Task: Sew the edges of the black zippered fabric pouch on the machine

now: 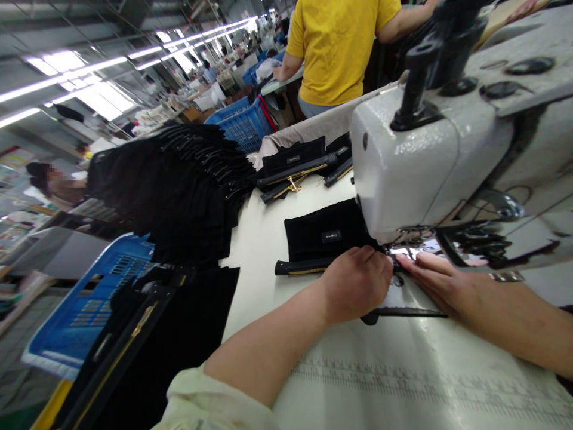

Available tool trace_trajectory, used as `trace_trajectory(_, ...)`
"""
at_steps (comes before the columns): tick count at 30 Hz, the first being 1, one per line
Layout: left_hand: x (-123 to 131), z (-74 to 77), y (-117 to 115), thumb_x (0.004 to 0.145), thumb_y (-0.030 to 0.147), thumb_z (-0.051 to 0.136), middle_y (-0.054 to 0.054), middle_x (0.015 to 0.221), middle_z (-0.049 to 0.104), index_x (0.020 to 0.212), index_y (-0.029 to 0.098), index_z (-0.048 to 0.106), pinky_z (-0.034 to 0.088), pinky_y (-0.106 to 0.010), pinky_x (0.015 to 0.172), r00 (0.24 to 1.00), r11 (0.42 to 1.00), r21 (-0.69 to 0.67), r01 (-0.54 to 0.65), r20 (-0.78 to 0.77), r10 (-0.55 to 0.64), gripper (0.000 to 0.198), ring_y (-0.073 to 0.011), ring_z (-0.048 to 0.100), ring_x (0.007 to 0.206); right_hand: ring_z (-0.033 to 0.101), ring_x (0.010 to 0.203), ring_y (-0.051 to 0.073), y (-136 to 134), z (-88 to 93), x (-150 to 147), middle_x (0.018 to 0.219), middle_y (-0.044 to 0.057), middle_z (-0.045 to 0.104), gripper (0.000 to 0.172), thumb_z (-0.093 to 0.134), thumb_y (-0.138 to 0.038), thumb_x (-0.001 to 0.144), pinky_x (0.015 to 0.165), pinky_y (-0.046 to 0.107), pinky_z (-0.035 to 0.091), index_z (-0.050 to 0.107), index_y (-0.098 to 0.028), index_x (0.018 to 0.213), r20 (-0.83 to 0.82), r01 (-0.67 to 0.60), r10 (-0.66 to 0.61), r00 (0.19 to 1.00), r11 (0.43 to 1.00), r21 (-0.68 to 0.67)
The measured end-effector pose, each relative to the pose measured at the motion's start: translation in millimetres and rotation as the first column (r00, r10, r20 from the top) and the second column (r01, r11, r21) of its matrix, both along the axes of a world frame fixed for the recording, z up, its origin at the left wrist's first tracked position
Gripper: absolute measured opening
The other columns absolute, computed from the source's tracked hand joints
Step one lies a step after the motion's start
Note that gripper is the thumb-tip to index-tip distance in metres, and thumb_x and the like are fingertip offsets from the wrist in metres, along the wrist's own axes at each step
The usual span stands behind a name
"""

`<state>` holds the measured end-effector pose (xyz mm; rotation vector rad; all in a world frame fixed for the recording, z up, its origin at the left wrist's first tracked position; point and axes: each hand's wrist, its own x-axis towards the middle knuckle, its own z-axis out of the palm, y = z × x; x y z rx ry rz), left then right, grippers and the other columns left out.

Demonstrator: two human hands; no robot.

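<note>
My left hand [358,282] is closed at the front of the sewing machine [403,173], its fingers curled on the edge of a black fabric piece [308,237]. That piece lies flat on the pale table and bears a small label. A black zipper strip [301,267] with gold teeth runs along its near edge and under my left hand. My right hand [441,279] lies with fingers stretched out to the right of the needle area, fingertips on dark material there. The needle and the seam are mostly hidden by the machine head and my fingers.
A tall pile of black fabric pieces [174,185] stands on the left, with zippered pieces [129,334] hanging nearer. More zippered pieces [295,167] lie behind. Blue crates [85,304] flank the table. A ruler scale [380,379] marks its near edge. A person in yellow [335,51] works beyond.
</note>
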<state>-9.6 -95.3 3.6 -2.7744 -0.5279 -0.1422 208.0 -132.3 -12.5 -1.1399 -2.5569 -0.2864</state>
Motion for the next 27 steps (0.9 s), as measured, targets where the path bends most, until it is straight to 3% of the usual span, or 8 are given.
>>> trace_trajectory(5, -0.1, -0.4, 1.4, 0.105, 0.014, 0.043, -0.009, 0.089, 0.071, 0.104, 0.008, 0.069, 0.052, -0.029, 0.073, 1.0, 1.0, -0.007, 0.01, -0.003, -0.01, 0.027, -0.0187, 0.068, 0.083, 0.067, 0.051, 0.018, 3.1, 5.8, -1.2, 0.096, 0.012, 0.077, 0.048, 0.031, -0.003, 0.092, 0.042, 0.028, 0.052, 0.077, -0.015, 0.089, -0.059, -0.101, 0.106, 0.993, 0.991, 0.082)
trace_trajectory(16, -0.6, -1.0, 2.3, 0.105, 0.015, 0.044, -0.008, 0.086, 0.07, 0.1, 0.01, 0.068, 0.051, -0.03, 0.073, 0.999, 1.0, 0.017, 0.019, 0.027, -0.02, 0.024, -0.0192, 0.067, 0.081, 0.065, 0.053, 0.018, 2.6, -2.1, 1.3, 0.096, 0.009, 0.076, 0.041, 0.036, -0.003, 0.091, 0.046, 0.029, 0.046, 0.074, -0.018, 0.091, -0.059, -0.077, 0.081, 0.995, 0.995, 0.067)
trace_trajectory(27, -0.4, -2.7, 2.3, 0.106, 0.014, 0.042, -0.008, 0.087, 0.071, 0.102, 0.009, 0.069, 0.051, -0.03, 0.072, 0.999, 1.0, 0.007, 0.007, 0.037, -0.007, 0.028, -0.0195, 0.067, 0.082, 0.063, 0.047, 0.014, 2.0, -7.3, 4.3, 0.098, 0.009, 0.077, 0.048, 0.03, -0.005, 0.097, 0.041, 0.026, 0.045, 0.076, -0.018, 0.093, 0.004, -0.073, 0.073, 0.997, 0.993, 0.088)
